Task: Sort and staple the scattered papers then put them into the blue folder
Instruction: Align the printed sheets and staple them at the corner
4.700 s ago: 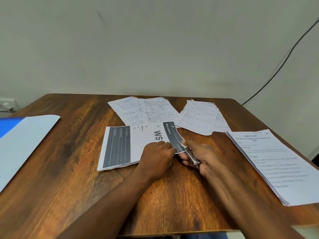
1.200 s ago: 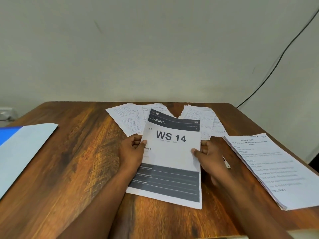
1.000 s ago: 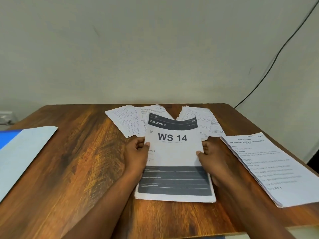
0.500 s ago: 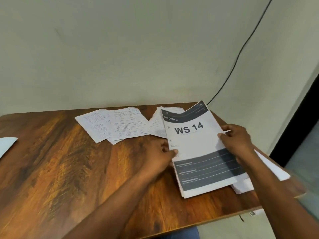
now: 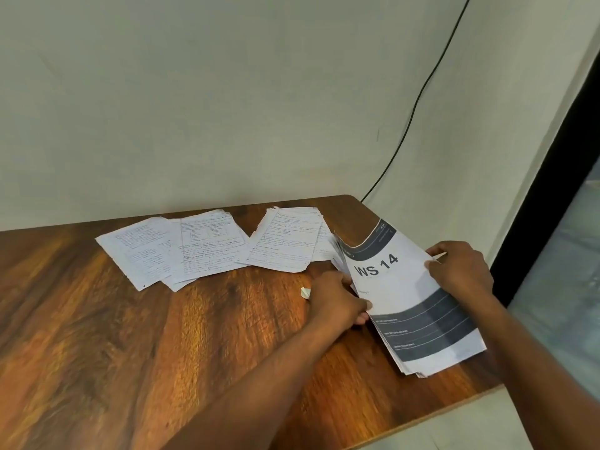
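A printed paper bundle marked "WS 14" (image 5: 406, 287) with dark bands lies over another stack at the table's right edge, its top edge curling up. My left hand (image 5: 337, 300) grips the bundle's left edge. My right hand (image 5: 461, 271) holds its right edge with curled fingers. Three handwritten paper piles lie further back: one at the left (image 5: 139, 251), one in the middle (image 5: 207, 248) and one to the right (image 5: 289, 241). The blue folder and the stapler are out of view.
The wooden table (image 5: 130, 336) ends close to the right of the bundle. A small white scrap (image 5: 305, 292) lies beside my left hand. A black cable (image 5: 415, 102) runs down the wall behind the table corner. A dark door frame (image 5: 545, 177) stands at the right.
The WS 14 bundle was turned upright, lifted and carried right, and now rests on the stack at the right edge. My view swung right, so the folder left the frame.
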A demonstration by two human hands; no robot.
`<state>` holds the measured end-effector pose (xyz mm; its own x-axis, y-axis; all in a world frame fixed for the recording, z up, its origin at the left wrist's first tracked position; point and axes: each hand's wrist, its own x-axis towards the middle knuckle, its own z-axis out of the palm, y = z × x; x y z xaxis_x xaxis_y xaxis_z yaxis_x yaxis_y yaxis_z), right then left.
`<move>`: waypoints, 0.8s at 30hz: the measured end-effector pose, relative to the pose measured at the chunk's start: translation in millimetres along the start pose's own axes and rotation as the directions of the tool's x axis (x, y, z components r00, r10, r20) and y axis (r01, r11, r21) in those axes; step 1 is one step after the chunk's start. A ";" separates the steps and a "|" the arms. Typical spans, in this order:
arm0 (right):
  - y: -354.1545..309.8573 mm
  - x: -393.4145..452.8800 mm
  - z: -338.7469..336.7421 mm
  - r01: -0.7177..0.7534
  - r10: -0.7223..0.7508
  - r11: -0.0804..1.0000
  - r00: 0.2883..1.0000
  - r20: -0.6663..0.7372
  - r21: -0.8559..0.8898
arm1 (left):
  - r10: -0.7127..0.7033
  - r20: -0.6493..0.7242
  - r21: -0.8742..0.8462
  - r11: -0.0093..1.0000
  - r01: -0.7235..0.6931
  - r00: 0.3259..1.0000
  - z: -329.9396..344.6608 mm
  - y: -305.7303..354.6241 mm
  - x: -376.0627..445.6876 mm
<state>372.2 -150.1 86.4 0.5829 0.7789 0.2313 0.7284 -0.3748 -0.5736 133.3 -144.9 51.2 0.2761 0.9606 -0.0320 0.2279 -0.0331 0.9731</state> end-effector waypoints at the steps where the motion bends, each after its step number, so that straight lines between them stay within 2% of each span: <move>1: 1.9 0.3 3.2 0.001 -0.001 0.999 1.000 -0.005 -0.032 | 0.019 -0.008 0.019 1.000 -0.018 1.000 2.0 -1.3 -0.2; 6: 9.5 6.1 15.7 -0.010 -0.002 0.985 0.998 -0.068 -0.170 | 0.067 -0.017 0.042 0.997 -0.067 0.998 16.7 -9.5 2.4; 10: 14.9 9.5 22.3 0.000 -0.019 0.976 0.996 -0.087 -0.216 | 0.077 0.018 0.058 0.995 -0.078 0.997 23.3 -10.9 3.1; 18: 21.9 9.2 35.4 -0.006 0.008 0.945 1.000 0.005 -0.327 | 0.137 0.008 0.183 0.974 -0.136 0.991 27.1 -13.4 0.9; 24: 9.8 0.7 41.0 0.038 -0.047 0.906 0.999 -0.013 -0.421 | 0.273 -0.056 0.247 0.936 -0.252 0.960 21.6 -15.9 6.8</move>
<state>365.0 -132.6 48.7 0.5523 0.7894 0.2679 0.8336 -0.5221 -0.1803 151.6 -143.8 30.6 0.2755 0.9288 0.2477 0.3747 -0.3411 0.8621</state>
